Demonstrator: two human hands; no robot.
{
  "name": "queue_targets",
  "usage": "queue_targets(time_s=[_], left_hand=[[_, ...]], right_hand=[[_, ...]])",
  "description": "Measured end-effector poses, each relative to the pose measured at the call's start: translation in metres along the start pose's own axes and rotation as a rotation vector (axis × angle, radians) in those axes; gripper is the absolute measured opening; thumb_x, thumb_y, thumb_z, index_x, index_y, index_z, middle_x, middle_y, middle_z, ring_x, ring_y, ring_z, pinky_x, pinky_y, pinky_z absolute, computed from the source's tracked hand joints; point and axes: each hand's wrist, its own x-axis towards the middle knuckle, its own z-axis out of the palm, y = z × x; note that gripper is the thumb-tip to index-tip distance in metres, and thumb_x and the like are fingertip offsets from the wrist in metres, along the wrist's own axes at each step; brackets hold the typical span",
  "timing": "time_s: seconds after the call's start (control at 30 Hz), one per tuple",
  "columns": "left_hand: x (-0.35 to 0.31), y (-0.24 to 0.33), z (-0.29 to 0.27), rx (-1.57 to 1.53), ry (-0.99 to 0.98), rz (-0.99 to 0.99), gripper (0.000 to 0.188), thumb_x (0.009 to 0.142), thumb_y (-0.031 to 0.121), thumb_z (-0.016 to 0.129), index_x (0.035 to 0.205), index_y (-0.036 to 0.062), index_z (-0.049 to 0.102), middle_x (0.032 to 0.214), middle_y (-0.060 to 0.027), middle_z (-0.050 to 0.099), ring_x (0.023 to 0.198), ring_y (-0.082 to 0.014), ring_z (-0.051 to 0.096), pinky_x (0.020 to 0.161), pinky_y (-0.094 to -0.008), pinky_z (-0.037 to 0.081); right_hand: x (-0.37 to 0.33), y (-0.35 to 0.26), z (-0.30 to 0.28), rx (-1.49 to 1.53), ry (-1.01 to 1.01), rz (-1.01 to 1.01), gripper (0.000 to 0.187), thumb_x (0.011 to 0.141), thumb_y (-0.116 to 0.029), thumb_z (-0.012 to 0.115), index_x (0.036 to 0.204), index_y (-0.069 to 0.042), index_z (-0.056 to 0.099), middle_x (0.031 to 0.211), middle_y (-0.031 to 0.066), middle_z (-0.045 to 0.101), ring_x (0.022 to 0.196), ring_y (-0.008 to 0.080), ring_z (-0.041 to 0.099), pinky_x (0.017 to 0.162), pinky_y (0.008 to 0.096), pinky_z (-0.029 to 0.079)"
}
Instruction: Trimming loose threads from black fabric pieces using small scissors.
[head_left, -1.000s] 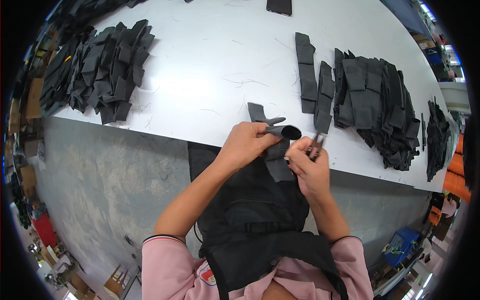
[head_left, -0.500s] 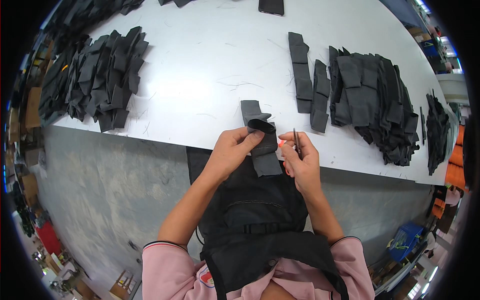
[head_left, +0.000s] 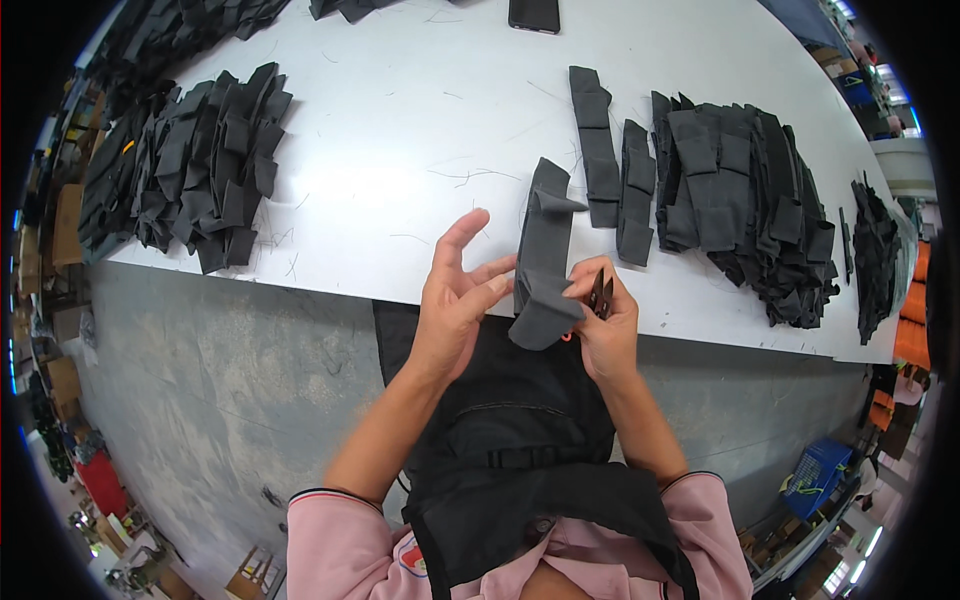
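Pink shirt (head_left: 335,545), black apron (head_left: 510,425) nearest the camera. Right hand (head_left: 610,338): grip clamped, thumb and fingertips on the right edge of a dark grey folded fabric strip (head_left: 546,245); dark-bladed thread snips (head_left: 602,293) also in this hand, blades pointing up. Left hand (head_left: 448,315): grip apart, index raised, other fingertips at the strip's left edge; contact unclear.

Strip is between the hands, raised, roughly upright. Pinch sits toward its lower end; folded lower flap hangs just below and left of the pinch, over the apron. Upper end extends past both hands, above the white tabletop (head_left: 380,140).

Beyond, right: two similar loose strips (head_left: 636,195) side by side, big strip pile (head_left: 735,185) just beside. Left, well apart: another heap of strips (head_left: 205,165). Loose threads (head_left: 465,177) mid-surface. Farthest: black phone (head_left: 534,15).
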Motion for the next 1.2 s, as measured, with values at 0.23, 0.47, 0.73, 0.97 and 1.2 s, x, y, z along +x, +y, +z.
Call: queue_targets(time_s=[0.23,0.47,0.73,0.97,1.2], left_hand=[[-0.017,-0.009,0.004,-0.546,-0.016,-0.495,0.057,0.091,0.010,0.047,0.142,0.0010,0.022,0.131,-0.0111,0.045,0.109,-0.0158,0.052,0.089,-0.0307,0.044],[-0.023,-0.008,0.008,-0.447,-0.039,-0.392,0.052,0.093,0.014,0.043,0.140,0.0000,0.026,0.126,-0.0109,0.050,0.111,-0.0177,0.053,0.091,-0.0320,0.045],[-0.027,-0.008,0.011,-0.439,-0.056,-0.372,0.045,0.095,0.018,0.045,0.135,-0.0007,0.034,0.125,-0.0112,0.052,0.107,-0.0167,0.056,0.091,-0.0331,0.047],[-0.031,-0.007,0.011,-0.274,0.137,-0.374,0.032,0.095,0.010,0.047,0.125,-0.0008,0.048,0.112,-0.0063,0.060,0.098,-0.0113,0.058,0.085,-0.0267,0.048],[-0.033,-0.013,0.012,-0.252,0.183,-0.336,0.034,0.090,0.001,0.051,0.124,-0.0026,0.051,0.108,-0.0058,0.061,0.093,-0.0086,0.058,0.082,-0.0238,0.047]], right_hand=[[-0.014,0.012,-0.008,-0.095,-0.019,-0.150,0.018,0.075,0.016,0.054,0.079,-0.001,0.058,0.104,0.0132,0.057,0.089,0.0147,0.053,0.087,0.0260,0.038],[-0.017,0.013,-0.012,-0.253,-0.025,-0.218,0.020,0.074,0.016,0.055,0.078,-0.003,0.060,0.101,0.0101,0.059,0.081,0.0109,0.053,0.072,0.0221,0.040],[-0.018,0.006,-0.006,-0.640,-0.080,-0.522,0.025,0.064,0.016,0.062,0.079,-0.004,0.064,0.095,0.0076,0.060,0.078,0.0143,0.058,0.061,0.0229,0.045],[-0.026,-0.021,0.003,-0.734,-0.125,-0.393,0.032,0.064,0.017,0.059,0.087,-0.004,0.066,0.089,0.0079,0.061,0.072,0.0176,0.060,0.061,0.0262,0.048],[-0.012,-0.032,0.026,-0.983,-0.128,-0.393,0.041,0.064,-0.002,0.070,0.104,-0.007,0.060,0.077,0.0085,0.055,0.060,0.0223,0.057,0.053,0.0281,0.044]])
